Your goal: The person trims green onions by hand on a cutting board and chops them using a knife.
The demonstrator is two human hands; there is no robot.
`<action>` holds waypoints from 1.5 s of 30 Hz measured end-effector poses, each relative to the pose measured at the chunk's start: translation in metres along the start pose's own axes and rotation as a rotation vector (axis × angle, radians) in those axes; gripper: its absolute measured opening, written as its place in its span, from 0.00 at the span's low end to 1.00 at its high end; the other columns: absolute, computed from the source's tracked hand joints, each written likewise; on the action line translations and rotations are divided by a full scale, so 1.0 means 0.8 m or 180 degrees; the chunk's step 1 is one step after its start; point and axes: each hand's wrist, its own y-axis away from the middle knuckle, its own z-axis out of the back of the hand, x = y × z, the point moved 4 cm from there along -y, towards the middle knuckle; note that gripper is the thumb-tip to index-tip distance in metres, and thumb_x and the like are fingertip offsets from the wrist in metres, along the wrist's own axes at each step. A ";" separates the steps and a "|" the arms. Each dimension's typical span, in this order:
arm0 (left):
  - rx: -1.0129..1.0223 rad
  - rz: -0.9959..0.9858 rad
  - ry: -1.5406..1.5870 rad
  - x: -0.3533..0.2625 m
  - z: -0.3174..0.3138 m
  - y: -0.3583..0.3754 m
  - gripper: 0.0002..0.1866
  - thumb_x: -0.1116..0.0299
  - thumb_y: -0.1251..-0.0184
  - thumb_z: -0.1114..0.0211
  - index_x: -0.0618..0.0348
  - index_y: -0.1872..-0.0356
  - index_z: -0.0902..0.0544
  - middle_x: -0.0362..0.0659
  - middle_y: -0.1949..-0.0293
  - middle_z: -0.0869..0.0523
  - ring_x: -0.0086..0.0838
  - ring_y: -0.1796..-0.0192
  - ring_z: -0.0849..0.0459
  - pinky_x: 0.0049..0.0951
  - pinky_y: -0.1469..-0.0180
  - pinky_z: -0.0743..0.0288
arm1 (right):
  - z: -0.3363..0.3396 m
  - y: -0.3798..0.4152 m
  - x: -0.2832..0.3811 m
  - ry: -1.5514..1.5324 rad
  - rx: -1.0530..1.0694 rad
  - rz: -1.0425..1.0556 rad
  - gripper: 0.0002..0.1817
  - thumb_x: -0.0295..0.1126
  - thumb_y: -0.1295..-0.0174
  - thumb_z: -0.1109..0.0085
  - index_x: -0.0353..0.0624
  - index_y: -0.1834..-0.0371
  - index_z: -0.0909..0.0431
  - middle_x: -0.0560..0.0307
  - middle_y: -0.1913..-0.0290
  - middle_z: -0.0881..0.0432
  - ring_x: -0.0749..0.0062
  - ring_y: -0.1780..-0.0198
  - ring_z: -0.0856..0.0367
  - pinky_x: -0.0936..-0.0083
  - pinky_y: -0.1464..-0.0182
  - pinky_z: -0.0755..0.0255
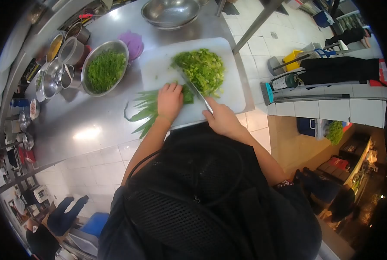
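My right hand (pixel 224 120) is closed round the handle of a kitchen knife (pixel 195 90), its blade slanting up and left across the white cutting board (pixel 154 60). Curled over a bundle of long green leaves (pixel 146 107), which look like leek tops, my left hand (pixel 170 102) pins them to the board. Their pointed ends fan out to the left, past the board onto the steel counter. A short cut end shows right of my left fingers, close to the blade. Beyond the knife lies a heap of chopped greens (pixel 204 69).
A steel bowl of finely cut herbs (pixel 103 71) stands left of the board, beside a purple cloth (pixel 132 45). Large metal bowls (pixel 171 13) sit at the counter's far end. Several pots and containers line the left side. Other people (pixel 66 216) are at the view's edges.
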 end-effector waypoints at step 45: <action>0.0021 0.0261 -0.0079 0.010 -0.015 0.022 0.10 0.72 0.37 0.35 0.55 0.55 0.20 0.45 0.54 0.19 0.44 0.47 0.21 0.47 0.40 0.32 | -0.045 -0.064 0.037 -0.0686 0.0042 -0.0123 0.20 0.36 0.28 0.39 0.31 0.45 0.30 0.22 0.59 0.15 0.23 0.52 0.16 0.37 0.48 0.24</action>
